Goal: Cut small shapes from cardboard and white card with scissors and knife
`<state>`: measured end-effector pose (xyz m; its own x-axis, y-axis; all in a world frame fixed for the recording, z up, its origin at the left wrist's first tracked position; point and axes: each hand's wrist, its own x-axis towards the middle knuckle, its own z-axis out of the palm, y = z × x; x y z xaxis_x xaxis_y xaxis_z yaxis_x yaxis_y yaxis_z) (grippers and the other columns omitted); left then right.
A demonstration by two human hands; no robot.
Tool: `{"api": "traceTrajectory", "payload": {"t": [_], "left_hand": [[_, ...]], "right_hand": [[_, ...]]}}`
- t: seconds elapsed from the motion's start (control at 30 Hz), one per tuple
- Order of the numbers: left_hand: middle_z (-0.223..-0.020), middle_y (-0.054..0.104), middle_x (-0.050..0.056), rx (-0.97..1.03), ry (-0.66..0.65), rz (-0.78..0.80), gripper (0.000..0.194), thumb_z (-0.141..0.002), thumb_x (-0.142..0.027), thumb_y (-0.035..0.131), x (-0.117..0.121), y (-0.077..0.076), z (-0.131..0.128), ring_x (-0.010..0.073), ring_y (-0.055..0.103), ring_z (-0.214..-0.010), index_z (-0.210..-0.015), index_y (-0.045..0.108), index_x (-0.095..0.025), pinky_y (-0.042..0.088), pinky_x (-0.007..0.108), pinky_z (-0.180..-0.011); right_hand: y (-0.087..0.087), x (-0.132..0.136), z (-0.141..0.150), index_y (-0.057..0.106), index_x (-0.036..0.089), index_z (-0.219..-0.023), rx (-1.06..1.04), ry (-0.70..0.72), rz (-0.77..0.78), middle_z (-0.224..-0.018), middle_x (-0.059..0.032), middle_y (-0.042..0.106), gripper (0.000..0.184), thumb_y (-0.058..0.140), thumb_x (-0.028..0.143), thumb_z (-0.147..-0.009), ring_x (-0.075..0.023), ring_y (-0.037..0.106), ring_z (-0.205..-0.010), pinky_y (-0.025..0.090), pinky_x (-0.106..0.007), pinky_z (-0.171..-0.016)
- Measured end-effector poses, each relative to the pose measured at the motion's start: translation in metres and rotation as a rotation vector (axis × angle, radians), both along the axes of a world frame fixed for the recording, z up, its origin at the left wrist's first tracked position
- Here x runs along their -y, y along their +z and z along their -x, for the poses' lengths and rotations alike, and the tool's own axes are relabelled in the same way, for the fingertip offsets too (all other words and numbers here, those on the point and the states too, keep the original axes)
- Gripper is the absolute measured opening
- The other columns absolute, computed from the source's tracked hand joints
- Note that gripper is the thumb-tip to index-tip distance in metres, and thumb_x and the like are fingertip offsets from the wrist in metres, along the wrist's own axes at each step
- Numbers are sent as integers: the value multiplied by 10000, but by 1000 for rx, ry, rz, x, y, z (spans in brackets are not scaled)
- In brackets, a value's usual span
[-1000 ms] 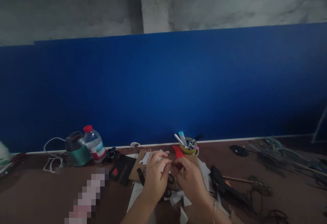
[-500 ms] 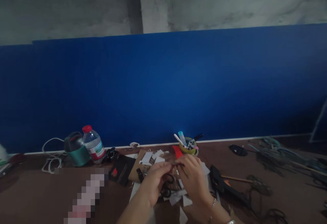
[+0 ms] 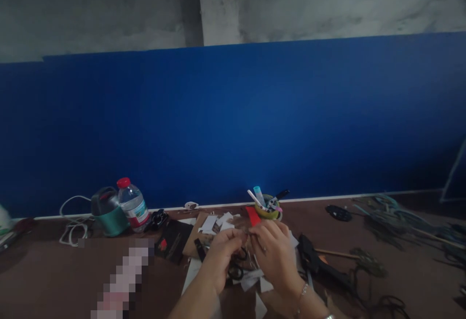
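Fingertips of my left hand (image 3: pixel 223 256) and my right hand (image 3: pixel 273 251) meet in a pinch above the cluttered middle of the table. Whatever they grip is too small and dark to name. Below them lie black-handled scissors (image 3: pixel 236 270), partly covered by my left hand. White paper scraps (image 3: pixel 249 280) are scattered under and in front of my hands, with more paper pieces (image 3: pixel 209 224) on a brown cardboard sheet (image 3: pixel 192 245). Just beyond my right hand is a red strip (image 3: pixel 252 216).
A yellow-green cup (image 3: pixel 267 212) of pens stands behind my hands. To the right lies a black glue gun (image 3: pixel 320 265), near tangled greenish strands (image 3: pixel 393 222). On the left are a red-capped bottle (image 3: pixel 134 207), a teal container (image 3: pixel 111 219) and a white cable (image 3: pixel 74 229).
My left hand has turned and lowered, exposing the paper pieces behind it. My right hand has rotated over, its back now facing up. Over the last half second both hands barely shift.
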<state>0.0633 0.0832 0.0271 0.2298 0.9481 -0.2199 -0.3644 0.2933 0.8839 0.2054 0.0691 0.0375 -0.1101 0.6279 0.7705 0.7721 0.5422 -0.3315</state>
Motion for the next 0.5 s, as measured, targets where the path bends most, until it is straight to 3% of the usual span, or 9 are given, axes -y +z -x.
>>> {"api": "traceTrajectory", "payload": {"t": [0.5], "left_hand": [[-499, 506, -48, 6, 9, 10, 298, -553, -374, 791, 4, 8, -3, 96, 448, -481, -600, 588, -161, 305, 225, -498]], "right_hand": [[0, 2, 2, 591, 215, -739, 69, -51, -46, -705, -4, 617, 171, 485, 116, -829, -165, 541, -712, 315, -319, -771]]}}
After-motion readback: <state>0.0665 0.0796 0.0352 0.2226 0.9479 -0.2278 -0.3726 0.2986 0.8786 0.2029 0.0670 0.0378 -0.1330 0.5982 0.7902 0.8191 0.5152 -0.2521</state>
